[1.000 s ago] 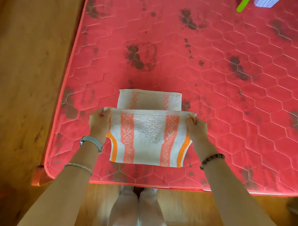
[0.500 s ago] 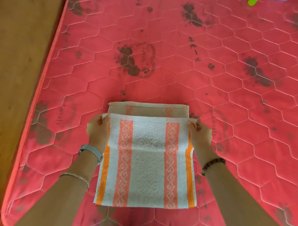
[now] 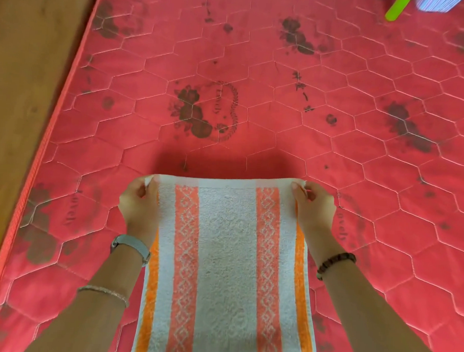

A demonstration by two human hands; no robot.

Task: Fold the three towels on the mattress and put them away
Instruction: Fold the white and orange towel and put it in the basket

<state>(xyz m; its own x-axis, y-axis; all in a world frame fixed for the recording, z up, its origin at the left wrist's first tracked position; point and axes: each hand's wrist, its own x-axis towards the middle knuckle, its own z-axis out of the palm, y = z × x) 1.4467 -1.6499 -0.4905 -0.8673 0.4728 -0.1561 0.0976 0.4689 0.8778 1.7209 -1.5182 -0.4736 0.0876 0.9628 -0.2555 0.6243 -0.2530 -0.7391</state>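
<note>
Head view: left hand point(image 3: 139, 206) and right hand point(image 3: 313, 208) each pinch a top corner of the rectangular terry towel point(image 3: 225, 268), white with orange stripes. It hangs over the red hexagon-quilted mattress point(image 3: 283, 71).

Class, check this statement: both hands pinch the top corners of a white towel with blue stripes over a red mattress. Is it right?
Not quite: the head view shows the towel has orange stripes, not blue. The left hand and right hand do pinch its top corners over the red mattress.

Left hand point(image 3: 139, 202), right hand point(image 3: 314, 209) pinch towel point(image 3: 227, 255) — apparently folded.
</note>
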